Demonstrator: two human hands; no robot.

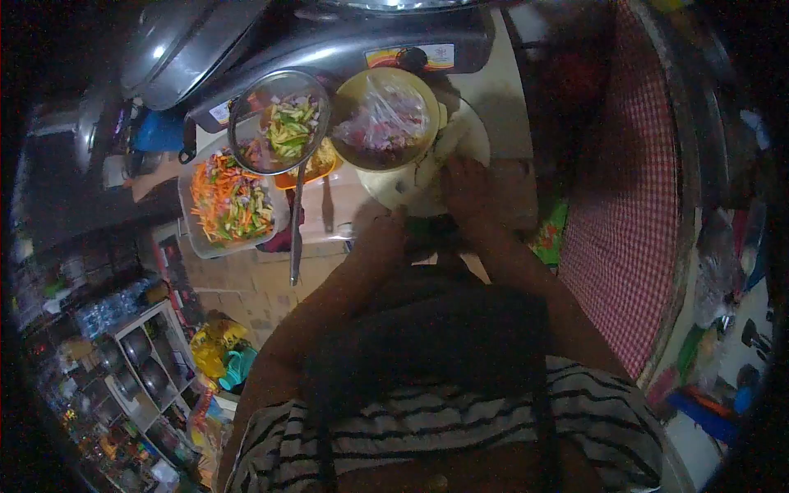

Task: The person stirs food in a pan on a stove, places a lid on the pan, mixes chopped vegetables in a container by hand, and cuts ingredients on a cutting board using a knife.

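A round white board [386, 187] lies on the counter in front of me. My left hand [380, 226] is at its near left edge, with a thumb tip showing; its other fingers are lost in shadow. On the right part of the board, my right hand [467, 182] has its fingers curled in; whatever it holds is too dark to make out. Small dark bits and a pale piece lie beside it. Beyond my hands, a yellow bowl [345, 148] contains reddish meat in a clear plastic bag [385, 119], and its base overlaps the board.
Left of the bowl, a long-handled strainer [236, 140] holds chopped green vegetables. Below it stand a clear tub [196, 234] of shredded carrot and greens and an orange container [286, 181]. A dark stove [329, 53] is behind; a red checkered cloth [620, 214] hangs at right.
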